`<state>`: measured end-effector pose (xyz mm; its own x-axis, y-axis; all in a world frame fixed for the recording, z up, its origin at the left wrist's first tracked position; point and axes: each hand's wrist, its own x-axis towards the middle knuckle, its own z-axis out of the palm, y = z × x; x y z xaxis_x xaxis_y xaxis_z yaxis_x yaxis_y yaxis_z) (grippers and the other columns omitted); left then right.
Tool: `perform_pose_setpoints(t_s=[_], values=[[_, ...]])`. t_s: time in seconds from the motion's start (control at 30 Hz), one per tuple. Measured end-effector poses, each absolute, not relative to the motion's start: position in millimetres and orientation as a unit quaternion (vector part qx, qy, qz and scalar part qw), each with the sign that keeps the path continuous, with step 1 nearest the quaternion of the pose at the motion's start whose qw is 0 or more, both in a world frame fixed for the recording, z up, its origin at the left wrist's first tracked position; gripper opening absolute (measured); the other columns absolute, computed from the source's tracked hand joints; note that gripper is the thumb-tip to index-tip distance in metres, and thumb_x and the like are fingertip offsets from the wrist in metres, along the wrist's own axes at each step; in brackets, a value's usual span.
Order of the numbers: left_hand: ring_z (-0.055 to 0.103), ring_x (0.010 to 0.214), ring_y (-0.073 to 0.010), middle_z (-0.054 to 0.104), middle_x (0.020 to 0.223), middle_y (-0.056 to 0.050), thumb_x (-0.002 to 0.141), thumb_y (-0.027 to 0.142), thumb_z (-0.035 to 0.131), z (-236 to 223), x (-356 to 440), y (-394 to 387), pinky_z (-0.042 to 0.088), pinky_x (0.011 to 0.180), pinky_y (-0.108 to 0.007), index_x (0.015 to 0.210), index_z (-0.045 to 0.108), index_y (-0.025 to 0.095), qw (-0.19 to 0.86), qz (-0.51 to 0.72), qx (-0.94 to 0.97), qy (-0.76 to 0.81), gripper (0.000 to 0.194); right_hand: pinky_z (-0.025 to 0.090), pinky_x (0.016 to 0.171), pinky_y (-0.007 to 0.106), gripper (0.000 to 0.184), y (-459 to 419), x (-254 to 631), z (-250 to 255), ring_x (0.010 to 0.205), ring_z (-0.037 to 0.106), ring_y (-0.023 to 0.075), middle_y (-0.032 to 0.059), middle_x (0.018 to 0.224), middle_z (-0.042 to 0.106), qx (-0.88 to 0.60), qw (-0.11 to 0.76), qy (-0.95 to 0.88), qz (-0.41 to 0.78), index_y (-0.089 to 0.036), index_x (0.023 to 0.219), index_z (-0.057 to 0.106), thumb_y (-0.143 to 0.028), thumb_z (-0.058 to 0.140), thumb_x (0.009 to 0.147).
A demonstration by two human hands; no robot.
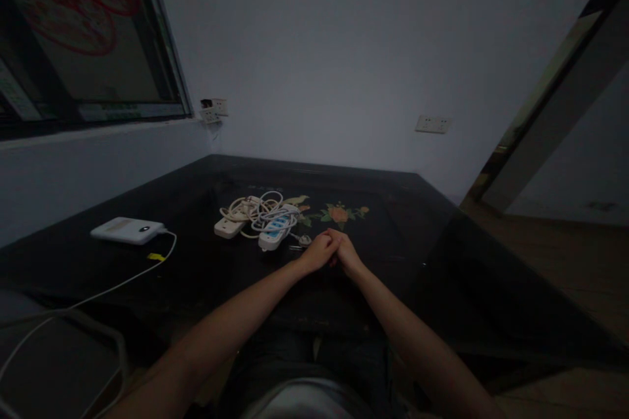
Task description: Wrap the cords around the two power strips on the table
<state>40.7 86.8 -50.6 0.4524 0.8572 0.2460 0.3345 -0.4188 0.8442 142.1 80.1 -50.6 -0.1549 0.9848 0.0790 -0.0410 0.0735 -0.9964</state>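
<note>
My left hand [320, 251] and my right hand [346, 251] are clasped together at the middle of the dark glossy table [393, 209], fingers closed against each other. No object shows between them. Just left of my left hand lies a pale plug [304, 241]. Beyond it sits a white power strip [276, 230] with a blue socket face, its grey-white cord coiled on top. A beige power strip [230, 225] lies beside it to the left, with its own cord looped over it. The two cords overlap.
A white power bank [128, 230] with a small display lies at the left; its white cable [115, 287] runs off the table's near left edge. Flower decoration [339, 213] marks the tabletop. Wall sockets [432, 124] are behind, with a window [88, 39] at the left.
</note>
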Motion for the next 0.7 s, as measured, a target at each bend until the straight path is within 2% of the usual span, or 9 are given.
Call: perform_pose_setpoints(t_s=[0.7], values=[[0.055, 0.049, -0.0159, 0.051, 0.043, 0.0, 0.09, 0.058, 0.026, -52.4, 40.4, 88.0, 0.048, 0.068, -0.03, 0.049, 0.049, 0.019, 0.367, 0.354, 0.77, 0.384, 0.061, 0.03, 0.026, 0.018, 0.045, 82.4, 142.3, -53.9, 0.028, 0.042, 0.0085, -0.0046, 0.042, 0.051, -0.435, 0.486, -0.539, 0.533, -0.014, 0.079, 0.061, -0.058, 0.049, 0.077]])
